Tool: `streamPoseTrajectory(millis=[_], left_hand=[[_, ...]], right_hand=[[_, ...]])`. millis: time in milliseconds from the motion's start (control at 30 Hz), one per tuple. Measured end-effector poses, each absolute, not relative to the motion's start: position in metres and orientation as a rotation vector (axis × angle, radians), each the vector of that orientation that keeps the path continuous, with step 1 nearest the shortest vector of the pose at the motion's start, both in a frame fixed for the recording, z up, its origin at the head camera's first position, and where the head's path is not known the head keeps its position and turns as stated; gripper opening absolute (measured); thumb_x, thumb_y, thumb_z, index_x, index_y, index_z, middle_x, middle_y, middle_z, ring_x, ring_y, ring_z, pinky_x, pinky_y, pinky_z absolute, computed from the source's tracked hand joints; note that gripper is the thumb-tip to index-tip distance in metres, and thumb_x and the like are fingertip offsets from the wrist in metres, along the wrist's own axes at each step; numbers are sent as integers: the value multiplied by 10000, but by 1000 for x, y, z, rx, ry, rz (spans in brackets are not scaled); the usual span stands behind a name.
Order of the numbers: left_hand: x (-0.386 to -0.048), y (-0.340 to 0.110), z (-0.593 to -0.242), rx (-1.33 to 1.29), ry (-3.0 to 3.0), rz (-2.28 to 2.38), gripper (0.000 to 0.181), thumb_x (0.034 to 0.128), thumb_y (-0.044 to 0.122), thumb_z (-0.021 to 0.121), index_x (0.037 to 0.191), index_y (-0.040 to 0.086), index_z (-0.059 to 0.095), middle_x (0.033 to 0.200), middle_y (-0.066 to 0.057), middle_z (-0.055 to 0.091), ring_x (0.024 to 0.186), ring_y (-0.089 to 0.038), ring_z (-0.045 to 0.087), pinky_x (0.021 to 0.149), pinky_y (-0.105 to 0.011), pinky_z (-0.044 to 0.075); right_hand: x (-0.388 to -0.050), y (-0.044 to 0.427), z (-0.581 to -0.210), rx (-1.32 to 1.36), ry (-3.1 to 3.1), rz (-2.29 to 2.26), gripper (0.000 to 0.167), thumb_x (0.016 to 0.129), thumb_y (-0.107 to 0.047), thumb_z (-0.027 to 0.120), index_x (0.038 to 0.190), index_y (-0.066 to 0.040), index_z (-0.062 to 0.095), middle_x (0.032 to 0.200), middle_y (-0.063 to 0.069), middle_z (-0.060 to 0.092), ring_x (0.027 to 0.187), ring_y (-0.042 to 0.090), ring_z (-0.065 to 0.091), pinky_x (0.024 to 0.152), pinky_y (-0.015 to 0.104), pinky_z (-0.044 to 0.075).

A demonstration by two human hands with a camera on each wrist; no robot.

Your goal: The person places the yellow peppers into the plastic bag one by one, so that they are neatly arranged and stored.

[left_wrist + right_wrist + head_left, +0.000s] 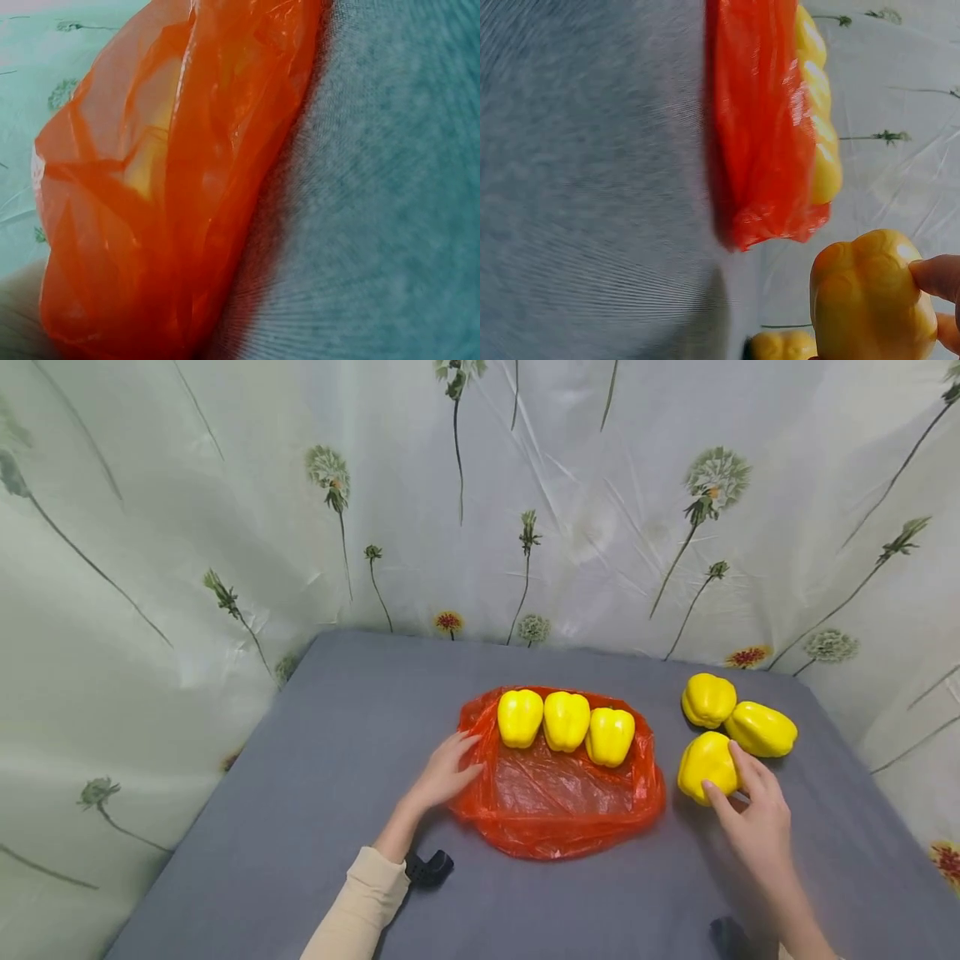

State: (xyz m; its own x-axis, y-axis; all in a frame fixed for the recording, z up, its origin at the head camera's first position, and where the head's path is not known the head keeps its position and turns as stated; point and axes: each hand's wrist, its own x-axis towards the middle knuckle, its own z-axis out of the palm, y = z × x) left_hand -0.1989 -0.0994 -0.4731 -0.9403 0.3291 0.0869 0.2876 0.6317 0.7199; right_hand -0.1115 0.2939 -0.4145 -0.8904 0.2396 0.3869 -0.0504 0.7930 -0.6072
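Note:
My right hand (761,827) grips a yellow bell pepper (707,767) between thumb and fingers, right of a red plastic bag (555,839). The right wrist view shows this held bell pepper (870,300) close up, with fingertips on its side. Three yellow bell peppers (566,721) sit in a row along the far side of the wide-open bag. My left hand (442,772) touches the bag's left rim, thumb and fingers spread apart. In the left wrist view the bag (172,195) hides most of that hand.
Two more yellow bell peppers (761,729) lie together at the back right, just behind the held one. A grey cloth (360,718) covers the table. Behind it hangs a pale curtain (420,560) printed with dandelions.

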Motion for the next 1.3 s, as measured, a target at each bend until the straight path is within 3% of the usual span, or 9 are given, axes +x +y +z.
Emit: streamPoseTrajectory(millis=[33,133,433,567,667,800,933,1200,1300], left_hand=[[-201,-99,-471,533,2794,1205,517,907,231,562,1373,35,451,1472,-206,383,1402,-401,280,1132,-586,235],[-204,-99,-466,547,2803,1190,521,909,235,559,1378,38,445,1474,-210,377,1403,-401,280,1138,-575,234],[-196,-103,-470,507,2804,1149,527,913,248,561,1383,41,441,1471,-203,386,1401,-391,290,1138,-562,246],[-196,-103,-469,494,2793,1171,528,910,243,563,1384,48,440,1479,-196,377,1411,-386,273,1140,-570,236],[-197,-103,-468,490,2790,1174,527,908,241,564,1384,52,441,1483,-189,373,1415,-380,265,1142,-571,231],[-198,-103,-468,501,2795,1159,525,910,245,563,1383,50,443,1483,-187,376,1416,-374,269,1146,-562,231],[-197,-104,-469,494,2795,1154,528,911,249,560,1386,53,439,1486,-187,371,1417,-377,264,1146,-564,227],[-196,-106,-469,498,2797,1174,518,904,223,566,1376,43,449,1474,-196,385,1409,-388,273,1140,-576,224],[-198,-105,-471,526,2805,1155,519,910,238,556,1380,47,444,1474,-195,386,1408,-384,277,1141,-572,227]], right_hand=[[-112,293,-412,-131,-2513,882,677,839,-109,683,1441,-117,371,1305,261,455,932,-39,511,674,-124,260],[-113,289,-405,-110,-2461,912,677,834,-88,683,1438,-131,379,1304,244,467,868,-265,304,700,-117,280],[-117,265,-412,-50,-2488,956,667,844,-124,680,1439,-147,380,1317,224,467,904,-233,309,717,-110,290],[-119,260,-412,-41,-2510,955,671,854,-159,674,1448,-174,364,1325,218,462,929,-135,379,722,-108,288],[-120,257,-411,-23,-2522,973,674,859,-161,668,1454,-174,352,1334,227,450,974,88,496,724,-110,280],[-121,254,-411,3,-2548,1001,673,867,-157,657,1459,-152,338,1348,245,425,1019,340,518,721,-114,262],[-123,249,-412,24,-2571,1017,665,874,-167,649,1460,-150,336,1352,246,418,1052,374,518,717,-109,274],[-124,239,-418,78,-2573,1037,666,862,-147,661,1453,-157,354,1339,228,437,1036,314,532,748,-87,319],[-123,236,-417,91,-2579,1034,672,858,-148,667,1453,-169,355,1341,218,436,1065,324,528,787,83,495]])
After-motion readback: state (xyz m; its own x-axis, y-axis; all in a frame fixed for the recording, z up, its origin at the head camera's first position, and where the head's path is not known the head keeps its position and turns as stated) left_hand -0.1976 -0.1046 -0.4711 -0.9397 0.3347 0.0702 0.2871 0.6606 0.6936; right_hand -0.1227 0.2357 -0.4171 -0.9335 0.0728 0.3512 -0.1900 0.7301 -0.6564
